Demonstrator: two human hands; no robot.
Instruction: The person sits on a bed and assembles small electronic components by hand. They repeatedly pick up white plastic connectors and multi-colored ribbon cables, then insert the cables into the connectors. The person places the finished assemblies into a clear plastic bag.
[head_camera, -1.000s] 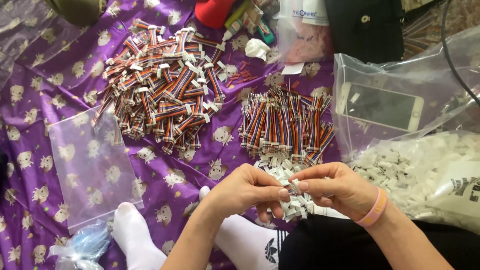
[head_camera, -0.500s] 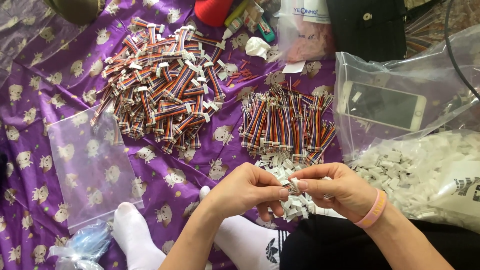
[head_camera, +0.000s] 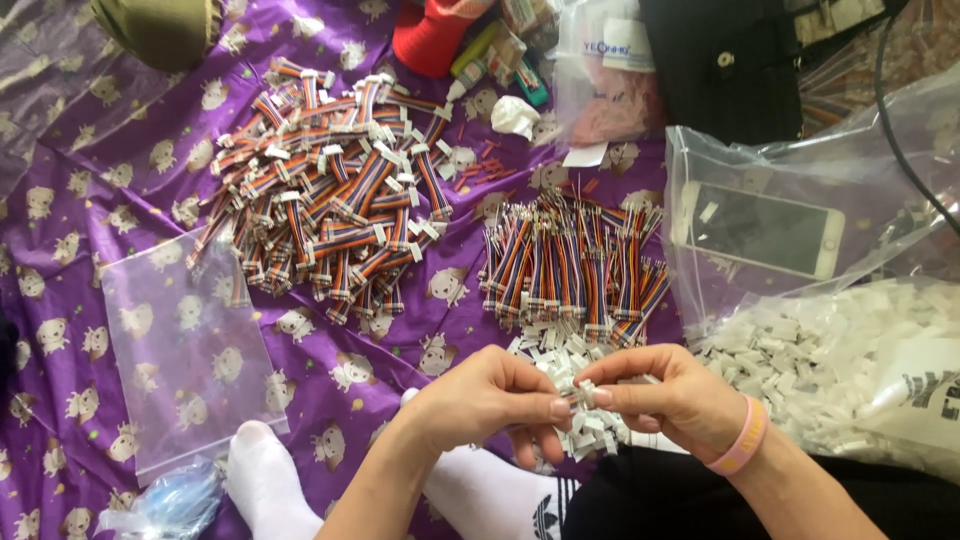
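Observation:
My left hand (head_camera: 490, 395) and my right hand (head_camera: 672, 395) meet fingertip to fingertip over my lap, pinching a small white connector (head_camera: 583, 392) between them. A pink band sits on my right wrist. Just beyond my fingers lies a small heap of loose white connectors (head_camera: 565, 352). Behind that is a neat row of multicoloured ribbon wires (head_camera: 570, 262). A larger jumbled pile of ribbon wires with white connectors (head_camera: 330, 200) lies at the upper left on the purple patterned cloth (head_camera: 90, 230).
An empty clear zip bag (head_camera: 185, 345) lies at the left. A big clear bag full of white connectors (head_camera: 850, 360) sits at the right, with a phone (head_camera: 755, 230) under plastic above it. My white socks (head_camera: 262, 480) show at the bottom. A black bag (head_camera: 720, 60) stands behind.
Both hands stay together at the same spot; only the fingers have shifted slightly on the small white connector.

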